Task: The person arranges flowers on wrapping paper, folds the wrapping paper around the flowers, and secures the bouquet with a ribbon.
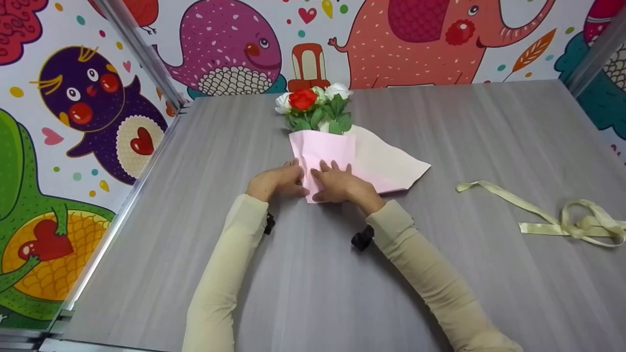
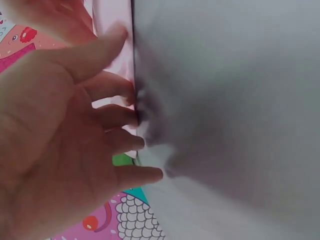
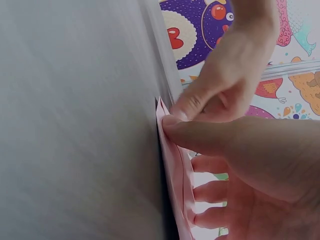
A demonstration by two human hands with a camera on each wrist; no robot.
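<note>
A bouquet of artificial roses, with a red rose [image 1: 302, 99], white roses [image 1: 338, 91] and green leaves, lies on the table. Pink wrapping paper [image 1: 328, 144] is folded over its stems, and a paler flap [image 1: 384, 159] spreads out to the right. My left hand [image 1: 282, 180] touches the left edge of the fold, its fingertips down at the tabletop in the left wrist view. Spread across the front of the pink paper, my right hand [image 1: 337, 183] presses it down. Both thumbs are near the lower end of the wrap. The paper hides the stems.
A loosely tangled cream ribbon [image 1: 543, 212] lies on the right side of the grey table [image 1: 303, 293]. Walls with cartoon animals border the back and left, with a metal rail [image 1: 122, 195] along the left table edge. Dark wrist cameras [image 1: 363, 238] hang below the cuffs.
</note>
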